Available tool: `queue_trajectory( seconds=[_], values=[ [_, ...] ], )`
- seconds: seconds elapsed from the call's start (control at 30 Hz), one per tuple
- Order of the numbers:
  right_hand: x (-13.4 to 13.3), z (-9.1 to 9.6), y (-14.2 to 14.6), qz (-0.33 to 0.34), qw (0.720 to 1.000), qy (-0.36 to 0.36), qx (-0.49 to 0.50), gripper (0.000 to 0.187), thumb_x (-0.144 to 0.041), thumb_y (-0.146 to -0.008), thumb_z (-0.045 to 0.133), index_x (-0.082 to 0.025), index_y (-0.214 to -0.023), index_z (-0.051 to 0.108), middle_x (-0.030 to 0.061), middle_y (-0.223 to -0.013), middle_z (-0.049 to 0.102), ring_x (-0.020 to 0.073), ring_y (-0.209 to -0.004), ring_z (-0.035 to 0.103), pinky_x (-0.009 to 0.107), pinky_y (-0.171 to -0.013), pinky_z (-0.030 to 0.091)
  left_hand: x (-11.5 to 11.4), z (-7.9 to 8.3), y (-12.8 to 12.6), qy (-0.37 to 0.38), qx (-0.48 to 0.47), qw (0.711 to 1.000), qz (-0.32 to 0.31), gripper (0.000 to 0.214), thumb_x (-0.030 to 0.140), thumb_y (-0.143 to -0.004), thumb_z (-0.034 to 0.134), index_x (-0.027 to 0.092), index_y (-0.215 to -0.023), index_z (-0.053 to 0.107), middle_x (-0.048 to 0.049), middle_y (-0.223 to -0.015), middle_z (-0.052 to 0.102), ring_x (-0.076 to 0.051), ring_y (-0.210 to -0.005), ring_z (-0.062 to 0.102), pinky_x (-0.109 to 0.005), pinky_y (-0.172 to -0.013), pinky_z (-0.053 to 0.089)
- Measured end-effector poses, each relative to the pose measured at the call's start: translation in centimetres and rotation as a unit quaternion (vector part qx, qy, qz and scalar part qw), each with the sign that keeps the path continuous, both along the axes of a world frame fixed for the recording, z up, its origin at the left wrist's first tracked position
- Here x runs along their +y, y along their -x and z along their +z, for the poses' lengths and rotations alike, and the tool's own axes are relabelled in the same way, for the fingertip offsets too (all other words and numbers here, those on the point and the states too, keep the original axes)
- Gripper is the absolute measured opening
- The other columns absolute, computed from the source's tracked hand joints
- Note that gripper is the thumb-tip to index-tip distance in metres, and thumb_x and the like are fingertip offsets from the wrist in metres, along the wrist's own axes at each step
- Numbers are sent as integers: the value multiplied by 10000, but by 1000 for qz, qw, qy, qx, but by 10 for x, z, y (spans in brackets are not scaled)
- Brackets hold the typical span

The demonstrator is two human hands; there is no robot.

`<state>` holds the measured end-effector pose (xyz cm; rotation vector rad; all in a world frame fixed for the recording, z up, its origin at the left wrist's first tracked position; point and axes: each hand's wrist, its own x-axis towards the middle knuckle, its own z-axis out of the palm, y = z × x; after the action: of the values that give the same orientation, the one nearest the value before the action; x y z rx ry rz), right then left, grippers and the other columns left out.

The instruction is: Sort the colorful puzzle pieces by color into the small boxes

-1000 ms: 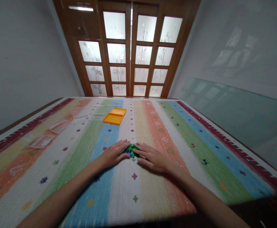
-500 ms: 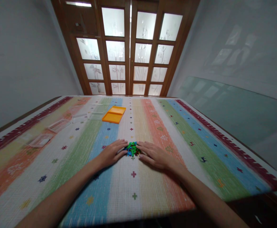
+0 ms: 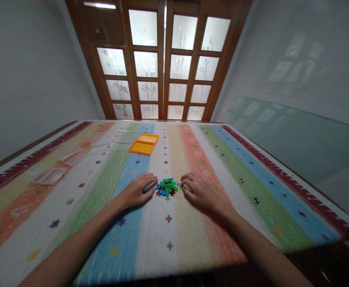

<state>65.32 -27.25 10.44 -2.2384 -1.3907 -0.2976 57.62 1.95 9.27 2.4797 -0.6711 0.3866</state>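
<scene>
A small heap of green, blue and dark red pieces (image 3: 167, 187) lies on the striped tablecloth (image 3: 159, 235); the pieces are too small to name. My left hand (image 3: 137, 190) rests on the cloth just left of the heap, fingers stretched forward and thumb apart, with a dark gap between them. On the heap's other side is my right hand (image 3: 200, 191), its fingers loosely bent and their tips by the heap's right edge. Nothing shows held in either hand.
Farther back stands an open orange case (image 3: 141, 148) with two shallow halves. Clear plastic boxes (image 3: 51, 176) sit along the left side of the table. Wooden doors with glass panes (image 3: 168, 63) rise behind the far edge.
Both hands have drawn outward from the heap, the left one to the left and the right one to the right. More of the heap shows between them.
</scene>
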Motion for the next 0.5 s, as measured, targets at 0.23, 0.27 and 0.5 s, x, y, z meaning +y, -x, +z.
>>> queue_trajectory(
  seconds=[0.23, 0.27, 0.5],
  values=[
    [6, -7, 2, 9, 1000, -11, -9, 229, -186, -982, 478, -190, -990, 707, 126, -1037, 689, 261, -979, 608, 450, -898, 518, -9, 0, 2, 35, 15, 999, -3, 180, 285, -936, 571, 208, -975, 729, -99, -1136, 722, -228, -1118, 654, -419, -993, 537],
    [5, -7, 2, 7, 1000, -12, -8, 236, -188, -985, 473, -187, -999, 709, 129, -1044, 689, 260, -979, 611, 449, -898, 519, -8, 0, 2, 39, 15, 999, -8, 191, 274, -941, 558, 209, -985, 733, -98, -1137, 722, -226, -1116, 655, -419, -995, 536],
    [4, -11, -1, -2, 1000, -10, -11, 258, -188, -988, 471, -170, -1065, 717, 138, -1072, 694, 263, -999, 609, 451, -900, 522, -5, 0, 1, 51, -1, 999, -15, 221, 245, -961, 524, 200, -1008, 735, -101, -1096, 731, -218, -1092, 656, -409, -980, 540]
  ],
)
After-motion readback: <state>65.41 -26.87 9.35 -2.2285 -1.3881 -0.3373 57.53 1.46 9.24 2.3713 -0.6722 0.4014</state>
